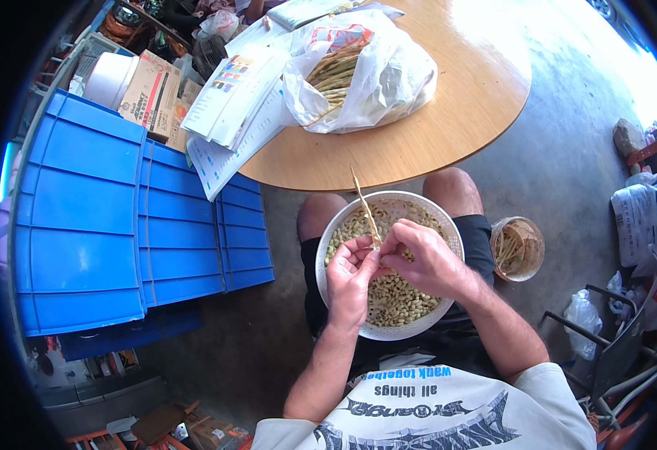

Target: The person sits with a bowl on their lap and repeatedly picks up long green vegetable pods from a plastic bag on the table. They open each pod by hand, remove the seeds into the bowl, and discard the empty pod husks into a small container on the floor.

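My left hand (353, 277) pinches the lower end of a long dry bean pod (365, 209), which points up and away from me. Close against it, my right hand (425, 254) has its thumb and fingers at the same end of the pod. Its fingertips partly hide each other, so its exact hold is unclear. Both hands are above a white perforated plastic basket (324, 292) resting on my lap. Pale green shelled beans (398, 304) cover the basket's bottom.
A round wooden table (474, 101) bears an open plastic bag (401, 84) of unshelled pods (337, 76) and stacked papers (233, 107). Blue plastic bins (81, 214) stand left. On the floor to the right, a bucket (537, 247) contains pod husks (512, 247). Farther right are plastic bags (646, 222).
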`<state>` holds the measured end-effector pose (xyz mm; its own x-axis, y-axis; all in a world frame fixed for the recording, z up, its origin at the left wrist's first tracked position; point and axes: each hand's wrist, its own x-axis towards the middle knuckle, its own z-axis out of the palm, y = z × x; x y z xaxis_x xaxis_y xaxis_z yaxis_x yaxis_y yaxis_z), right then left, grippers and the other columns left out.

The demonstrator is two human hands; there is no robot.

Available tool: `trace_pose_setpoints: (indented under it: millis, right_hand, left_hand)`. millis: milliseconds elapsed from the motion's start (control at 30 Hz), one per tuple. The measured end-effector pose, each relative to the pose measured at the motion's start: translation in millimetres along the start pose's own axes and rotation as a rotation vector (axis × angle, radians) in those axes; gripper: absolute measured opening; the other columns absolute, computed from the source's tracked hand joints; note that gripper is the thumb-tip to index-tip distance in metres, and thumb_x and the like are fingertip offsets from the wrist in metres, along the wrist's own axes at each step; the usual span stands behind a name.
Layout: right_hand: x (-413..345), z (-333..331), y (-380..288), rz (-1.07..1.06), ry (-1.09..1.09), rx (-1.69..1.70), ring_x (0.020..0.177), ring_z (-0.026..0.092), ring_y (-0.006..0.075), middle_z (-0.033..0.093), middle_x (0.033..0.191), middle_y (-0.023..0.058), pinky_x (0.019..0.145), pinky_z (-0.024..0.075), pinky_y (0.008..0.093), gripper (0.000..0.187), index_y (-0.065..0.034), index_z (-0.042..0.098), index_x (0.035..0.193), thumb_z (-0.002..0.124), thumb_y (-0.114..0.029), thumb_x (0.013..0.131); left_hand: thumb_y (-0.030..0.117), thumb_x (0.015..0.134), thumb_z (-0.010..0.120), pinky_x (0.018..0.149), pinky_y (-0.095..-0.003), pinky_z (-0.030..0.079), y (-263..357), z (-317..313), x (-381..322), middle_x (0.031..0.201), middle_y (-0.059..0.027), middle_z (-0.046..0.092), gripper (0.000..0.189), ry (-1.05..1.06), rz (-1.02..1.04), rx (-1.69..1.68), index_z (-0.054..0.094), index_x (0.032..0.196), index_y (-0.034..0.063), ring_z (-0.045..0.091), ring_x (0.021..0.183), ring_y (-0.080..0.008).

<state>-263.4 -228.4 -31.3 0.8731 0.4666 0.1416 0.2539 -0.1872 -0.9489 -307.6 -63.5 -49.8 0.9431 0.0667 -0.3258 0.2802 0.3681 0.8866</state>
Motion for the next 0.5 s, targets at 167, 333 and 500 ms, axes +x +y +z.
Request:
trace_pose_setpoints:
  millis: [167,333,500]
  right_hand:
    - [-1.1,4.0,5.3,-0.020,0.006,-0.069,0.077,0.066,0.0271,0.061,0.083,0.0151,0.068,0.0530,0.0359,0.017,0.0022,0.056,0.088,0.070,0.000,0.080]
    - [-0.9,5.8,4.0,-0.003,0.007,-0.027,0.078,0.067,0.0296,0.061,0.083,0.0162,0.069,0.0540,0.0371,0.016,0.0026,0.055,0.089,0.068,0.000,0.080]
    - [-0.6,5.9,3.3,-0.025,0.008,-0.062,0.076,0.067,0.0278,0.062,0.082,0.0156,0.069,0.0536,0.0359,0.018,0.0024,0.055,0.090,0.070,-0.003,0.081]
  left_hand:
    - [0.004,0.096,0.059,0.080,-0.0284,0.059,4.1,3.2,-0.5,0.104,-0.0134,0.065,0.026,-0.013,-0.011,-0.018,0.049,0.119,-0.0045,0.067,0.091,-0.0152]
    - [0.004,0.096,0.059,0.080,-0.0284,0.059,4.2,1.9,-0.4,0.105,-0.0139,0.065,0.027,-0.006,-0.003,-0.028,0.050,0.120,-0.0050,0.067,0.092,-0.0158]
    - [0.004,0.096,0.059,0.081,-0.0285,0.058,-0.6,-1.2,0.8,0.103,-0.0130,0.065,0.027,0.003,0.043,-0.023,0.050,0.119,-0.0050,0.067,0.090,-0.0156]
